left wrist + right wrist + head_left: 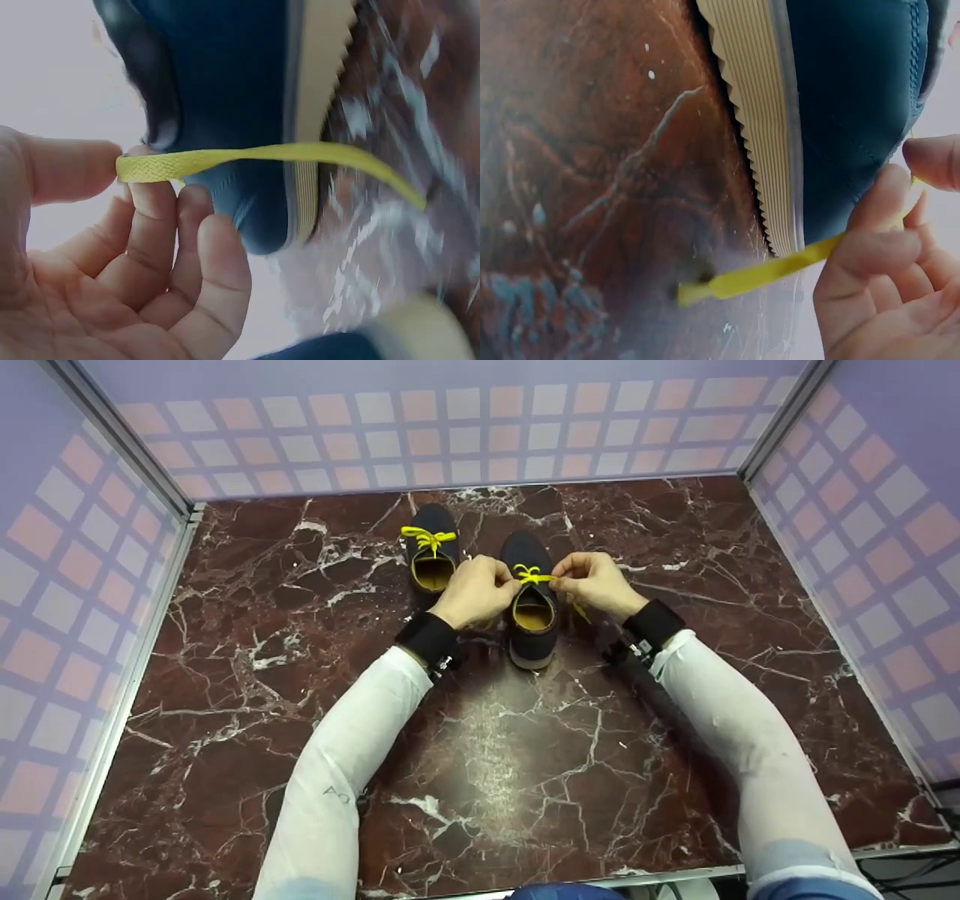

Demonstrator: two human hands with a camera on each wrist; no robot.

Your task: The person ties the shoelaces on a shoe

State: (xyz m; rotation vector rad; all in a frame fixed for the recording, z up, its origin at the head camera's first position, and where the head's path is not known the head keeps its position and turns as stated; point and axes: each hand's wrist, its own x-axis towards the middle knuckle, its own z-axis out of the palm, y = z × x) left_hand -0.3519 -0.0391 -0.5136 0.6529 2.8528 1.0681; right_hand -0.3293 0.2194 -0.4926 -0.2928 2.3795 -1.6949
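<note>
A dark blue canvas shoe [534, 645] with a yellow lining stands between my hands, its toe pointing away from me. Its yellow shoelace [534, 577] is crossed over the tongue, with small loops above. From the left, my left hand [474, 591] pinches one lace between thumb and index finger; the left wrist view shows this lace's free end [360, 159] trailing past the sole. On the other side, my right hand [598, 585] pinches another stretch of lace, whose tail [772, 274] hangs beside the ridged sole [757, 97] in the right wrist view.
A matching shoe [433, 519] stands to the left and slightly farther back, its yellow lace tied in a bow. The dark red marbled table [495, 780] lies beneath. Checkered panels [465, 435] enclose the back and both sides.
</note>
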